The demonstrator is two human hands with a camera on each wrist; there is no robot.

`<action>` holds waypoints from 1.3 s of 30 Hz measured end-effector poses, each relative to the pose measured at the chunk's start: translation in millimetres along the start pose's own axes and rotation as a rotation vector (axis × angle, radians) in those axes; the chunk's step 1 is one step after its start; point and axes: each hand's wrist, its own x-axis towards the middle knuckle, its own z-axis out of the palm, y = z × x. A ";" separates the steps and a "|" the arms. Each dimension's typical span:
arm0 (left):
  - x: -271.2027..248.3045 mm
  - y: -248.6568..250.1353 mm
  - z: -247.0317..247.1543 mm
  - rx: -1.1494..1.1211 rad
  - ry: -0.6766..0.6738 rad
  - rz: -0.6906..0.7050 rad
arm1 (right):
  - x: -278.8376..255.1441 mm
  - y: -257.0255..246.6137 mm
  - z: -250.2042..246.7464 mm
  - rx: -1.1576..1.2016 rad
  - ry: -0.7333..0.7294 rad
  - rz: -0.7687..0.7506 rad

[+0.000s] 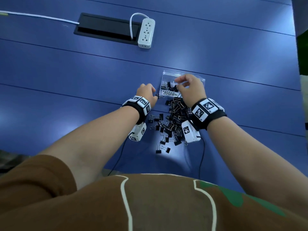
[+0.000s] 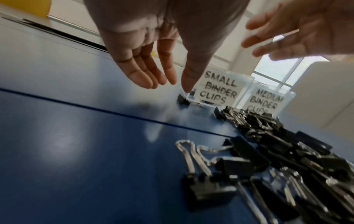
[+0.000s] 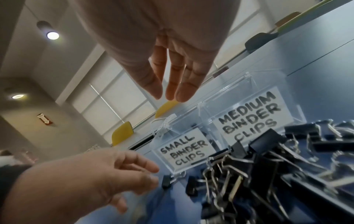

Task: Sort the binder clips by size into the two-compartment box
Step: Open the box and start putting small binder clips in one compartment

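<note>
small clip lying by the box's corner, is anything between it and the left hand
Nothing visible: the left hand is open beside the small clip on bare blue table. The pile lies nearer the person, out of the way.

I lean over a blue table [image 1: 216, 47]. Far across it a white power strip [image 1: 146, 33] lies beside a black cable hatch [image 1: 106, 28], its white cord [image 1: 41, 16] running off to my left. My brown shirt [image 1: 150, 205] fills the near edge, and 2 yellow chairs [image 3: 122, 134] stand beyond

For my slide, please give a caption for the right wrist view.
Open right hand above labelled clear box, clip pile beside.
</note>
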 end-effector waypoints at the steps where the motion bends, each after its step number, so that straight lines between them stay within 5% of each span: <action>1: -0.1 0.6 2.4 0.013 -0.011 0.012 | -6.1 1.0 2.5 -0.021 -0.016 -0.016; 11: -12.3 -6.7 8.4 -0.015 0.023 0.057 | -71.2 33.8 51.6 -0.530 -0.494 -0.200; 17: -34.9 -32.7 -5.0 -0.178 0.015 0.033 | -61.8 40.7 44.2 -0.548 -0.394 -0.129; 22: -66.5 -50.6 -4.9 -0.242 -0.055 0.124 | -66.6 32.7 55.8 -0.509 -0.458 -0.245; 29: -82.2 -48.9 7.4 0.049 -0.242 0.297 | -69.2 32.9 67.7 -0.574 -0.490 -0.324; 39: -78.8 -47.3 14.0 0.250 -0.204 0.305 | -61.5 35.0 59.6 -0.468 -0.465 -0.192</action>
